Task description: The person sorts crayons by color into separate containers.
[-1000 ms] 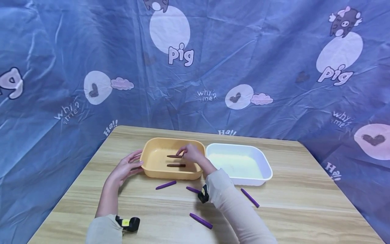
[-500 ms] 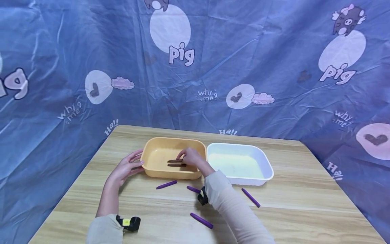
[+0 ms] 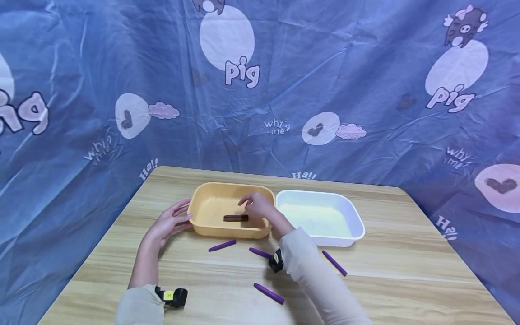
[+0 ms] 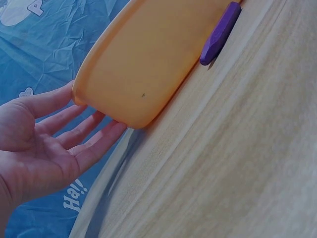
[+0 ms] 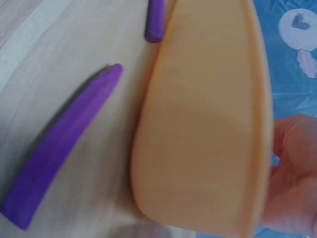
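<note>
My left hand rests its extended fingers and thumb against the left end of the yellow-orange plastic bin. The left wrist view shows the thumb at the rim and the other fingertips along the outer wall. Inside the bin, two dark brown crayons lie side by side, close together. My right hand hovers over the bin's right half, fingers loosely bent, up and to the right of the crayons and apart from them. In the right wrist view, the bin's wall covers part of this hand.
A white bin stands just right of the yellow-orange one. Several purple crayons lie on the wooden table: one at left, one near the right wrist camera, one in front, one at right. A blue printed curtain hangs behind.
My right hand drew the upper brown crayon toward the lower one until they lay together, then let go and lifted away slightly. My left hand has stayed at the bin.
</note>
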`<action>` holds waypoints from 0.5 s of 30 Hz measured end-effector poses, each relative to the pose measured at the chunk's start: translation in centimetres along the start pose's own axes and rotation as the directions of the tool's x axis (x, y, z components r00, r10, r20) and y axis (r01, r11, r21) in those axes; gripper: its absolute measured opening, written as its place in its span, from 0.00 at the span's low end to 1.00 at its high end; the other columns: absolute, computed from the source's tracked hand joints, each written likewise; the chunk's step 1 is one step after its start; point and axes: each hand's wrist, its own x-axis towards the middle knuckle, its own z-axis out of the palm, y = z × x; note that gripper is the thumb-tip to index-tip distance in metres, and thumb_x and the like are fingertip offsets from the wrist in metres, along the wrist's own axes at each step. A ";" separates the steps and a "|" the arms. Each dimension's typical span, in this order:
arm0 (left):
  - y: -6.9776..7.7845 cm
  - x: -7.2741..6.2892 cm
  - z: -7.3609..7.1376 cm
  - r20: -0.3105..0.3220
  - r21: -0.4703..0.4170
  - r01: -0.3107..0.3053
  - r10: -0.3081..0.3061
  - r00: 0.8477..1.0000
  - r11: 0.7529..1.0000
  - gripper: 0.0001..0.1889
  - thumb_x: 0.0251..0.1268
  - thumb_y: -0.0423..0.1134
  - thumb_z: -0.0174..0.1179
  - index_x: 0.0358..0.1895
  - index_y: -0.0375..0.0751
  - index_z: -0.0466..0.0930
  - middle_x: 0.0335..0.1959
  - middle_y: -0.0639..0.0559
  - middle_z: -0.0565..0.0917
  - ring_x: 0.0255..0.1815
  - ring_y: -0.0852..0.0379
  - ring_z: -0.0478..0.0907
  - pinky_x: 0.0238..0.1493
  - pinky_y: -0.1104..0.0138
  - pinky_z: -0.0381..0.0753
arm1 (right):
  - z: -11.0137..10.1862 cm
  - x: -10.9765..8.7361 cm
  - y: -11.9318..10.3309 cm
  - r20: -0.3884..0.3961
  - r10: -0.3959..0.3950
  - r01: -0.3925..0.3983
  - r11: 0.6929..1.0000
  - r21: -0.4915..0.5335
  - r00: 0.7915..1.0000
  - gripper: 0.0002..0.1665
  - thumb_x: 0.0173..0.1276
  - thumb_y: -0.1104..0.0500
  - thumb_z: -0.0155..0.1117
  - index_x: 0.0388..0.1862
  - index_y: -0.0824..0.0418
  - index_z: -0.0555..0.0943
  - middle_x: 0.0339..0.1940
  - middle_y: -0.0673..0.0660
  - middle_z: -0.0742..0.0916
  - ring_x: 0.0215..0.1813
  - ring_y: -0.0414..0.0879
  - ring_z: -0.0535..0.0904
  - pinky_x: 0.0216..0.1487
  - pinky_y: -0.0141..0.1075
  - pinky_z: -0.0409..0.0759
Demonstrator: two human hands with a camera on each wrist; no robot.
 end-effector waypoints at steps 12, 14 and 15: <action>-0.1 -0.2 0.1 -0.009 0.003 -0.002 0.002 1.000 1.000 0.33 0.65 0.26 0.50 0.71 0.33 0.45 0.69 0.32 0.52 0.63 0.36 0.60 0.56 0.55 0.69 | -2.7 -2.5 0.1 -0.087 -0.079 0.081 0.996 0.025 0.993 0.14 0.59 0.70 0.55 0.40 0.60 0.84 0.28 0.52 0.82 0.30 0.42 0.75 0.32 0.33 0.74; -0.1 -0.2 0.2 -0.010 0.005 -0.002 0.002 1.000 1.000 0.33 0.65 0.26 0.50 0.71 0.33 0.45 0.69 0.32 0.52 0.62 0.36 0.60 0.56 0.55 0.69 | -3.3 -3.2 0.2 -0.100 -0.095 0.099 0.994 0.043 0.990 0.13 0.60 0.69 0.56 0.40 0.61 0.84 0.30 0.52 0.83 0.31 0.42 0.76 0.33 0.34 0.75; -0.1 -0.2 0.2 -0.010 0.006 -0.003 0.003 1.000 1.000 0.33 0.65 0.26 0.50 0.71 0.33 0.46 0.69 0.32 0.52 0.62 0.36 0.60 0.56 0.55 0.69 | -3.5 -3.6 0.2 -0.106 -0.104 0.109 0.993 0.050 0.989 0.13 0.60 0.69 0.56 0.40 0.61 0.84 0.30 0.53 0.83 0.31 0.42 0.76 0.33 0.34 0.75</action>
